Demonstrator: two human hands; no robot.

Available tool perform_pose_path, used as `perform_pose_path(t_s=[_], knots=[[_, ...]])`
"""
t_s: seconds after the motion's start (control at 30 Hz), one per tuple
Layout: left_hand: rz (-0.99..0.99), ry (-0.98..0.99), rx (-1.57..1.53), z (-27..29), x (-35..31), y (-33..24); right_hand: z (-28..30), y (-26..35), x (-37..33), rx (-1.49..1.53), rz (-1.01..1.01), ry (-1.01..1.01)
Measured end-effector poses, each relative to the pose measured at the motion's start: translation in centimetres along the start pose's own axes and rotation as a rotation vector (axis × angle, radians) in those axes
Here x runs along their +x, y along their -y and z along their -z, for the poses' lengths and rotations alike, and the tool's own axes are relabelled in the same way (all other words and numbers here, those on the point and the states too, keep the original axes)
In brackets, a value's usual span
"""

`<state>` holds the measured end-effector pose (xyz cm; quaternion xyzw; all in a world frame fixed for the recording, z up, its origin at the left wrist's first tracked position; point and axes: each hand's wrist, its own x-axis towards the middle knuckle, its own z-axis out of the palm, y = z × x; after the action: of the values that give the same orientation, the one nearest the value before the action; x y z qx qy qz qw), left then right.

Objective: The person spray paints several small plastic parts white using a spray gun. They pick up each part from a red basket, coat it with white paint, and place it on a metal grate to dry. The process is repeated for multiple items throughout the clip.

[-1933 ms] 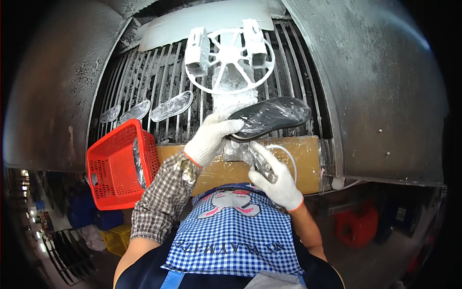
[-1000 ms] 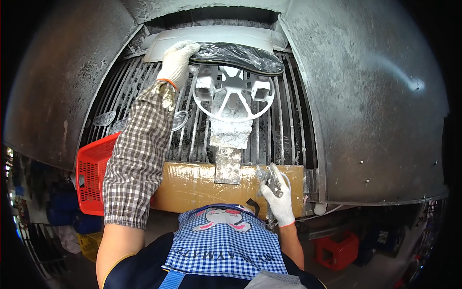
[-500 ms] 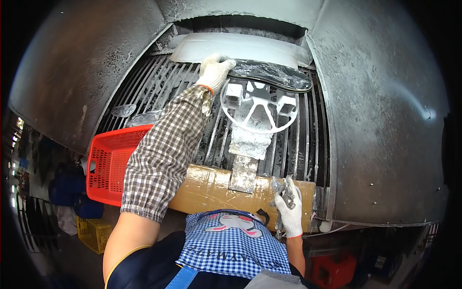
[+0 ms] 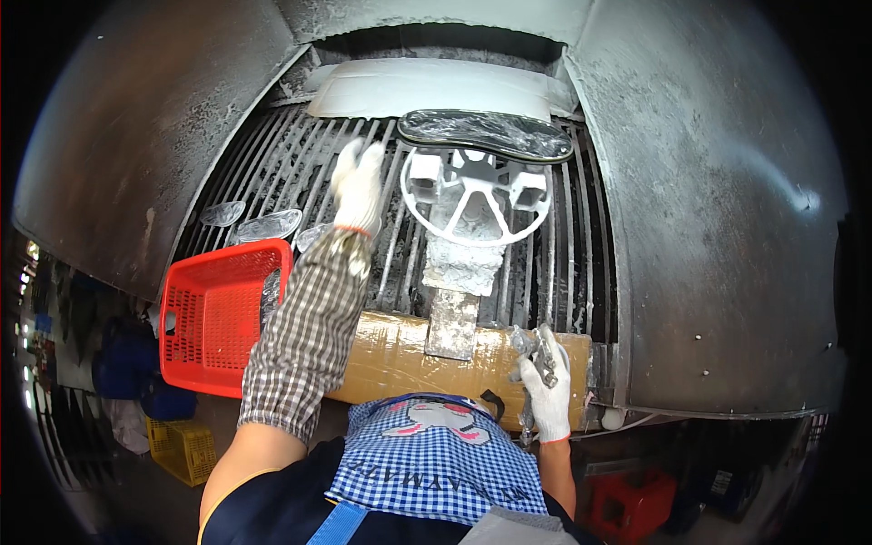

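My left hand (image 4: 359, 188), in a white knit glove below a checked sleeve, hovers over the slatted grate (image 4: 391, 266) with nothing in it. Its fingers are stretched out and parted. To its right a long, curved black piece with a glossy, streaked face (image 4: 486, 134) lies across the far side of a white spoked wheel stand (image 4: 480, 212). My gloved right hand (image 4: 549, 400) is closed round a grey metal spray gun (image 4: 546, 361) above the front ledge. Part of the gun is hidden by the fingers.
A red plastic basket (image 4: 211, 377) stands at the left, several dark oval pieces (image 4: 270, 226) beyond it. Metal walls (image 4: 718, 272) flank the grate. A brown-taped ledge (image 4: 391, 359) runs along the front; a white board (image 4: 436, 86) lies at the back.
My left hand has let go of the long black piece and drawn back to the left, its fingers now apart. The right hand keeps its hold on the spray gun.
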<state>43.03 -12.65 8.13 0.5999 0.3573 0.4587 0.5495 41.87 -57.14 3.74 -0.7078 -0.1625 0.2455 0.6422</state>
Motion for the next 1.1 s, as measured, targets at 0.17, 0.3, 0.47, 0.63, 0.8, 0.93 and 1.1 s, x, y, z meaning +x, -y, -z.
perform_pose_path(t_s=[0.17, 0.3, 0.47, 0.63, 0.8, 0.93, 1.1], knots=[[0.537, 0.209, -0.451, 2.4, -7.3, 3.1, 1.0, -0.4, 0.7, 0.023, 0.033, -0.066], [0.656, 0.526, -0.737, 2.1, -11.5, 3.8, 1.4, 1.4, 1.9, 0.115, 0.05, -0.066], [0.629, 0.501, -0.851, 0.5, -12.2, 4.4, 0.4, 6.3, 3.7, 0.136, 0.187, -0.06], [0.703, 0.525, -0.858, -0.7, -12.9, 4.7, -2.7, 11.5, 5.0, 0.248, 0.276, 0.013], [0.729, 0.49, -0.868, -3.6, -13.7, 5.9, -5.9, 15.4, 5.3, 0.285, 0.346, 0.228], [0.643, 0.534, -0.622, -5.2, -13.7, 8.6, -8.1, 17.0, 6.0, 0.282, 0.397, 0.272], [0.901, 0.542, -0.761, -6.2, -13.8, 10.1, -8.6, 17.6, 7.2, 0.287, 0.446, 0.256]])
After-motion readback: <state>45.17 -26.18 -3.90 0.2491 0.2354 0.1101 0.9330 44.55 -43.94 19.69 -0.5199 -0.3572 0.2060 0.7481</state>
